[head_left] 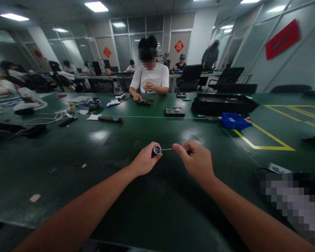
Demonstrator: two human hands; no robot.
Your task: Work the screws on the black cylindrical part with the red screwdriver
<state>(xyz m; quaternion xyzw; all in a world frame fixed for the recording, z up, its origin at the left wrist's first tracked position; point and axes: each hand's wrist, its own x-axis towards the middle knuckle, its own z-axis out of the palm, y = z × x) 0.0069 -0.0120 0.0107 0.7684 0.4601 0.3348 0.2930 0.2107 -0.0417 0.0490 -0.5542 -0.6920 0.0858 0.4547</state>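
Note:
My left hand (145, 161) is closed around a small round metal part (156, 150), its end face turned toward the right. My right hand (195, 161) pinches a thin screwdriver (167, 149) whose shaft points left, with the tip at the round part. Both hands hover just above the dark green table (107, 175), near its middle. The screwdriver's handle is mostly hidden inside my right fingers.
A person in a white shirt sits across the table (150, 75) beside a circuit board (145, 102) and a hard drive (174, 111). A blue tray (235, 121), a black case (223, 103) and yellow floor-style tape lines (262, 134) lie to the right. Cables and tools (68, 115) clutter the left.

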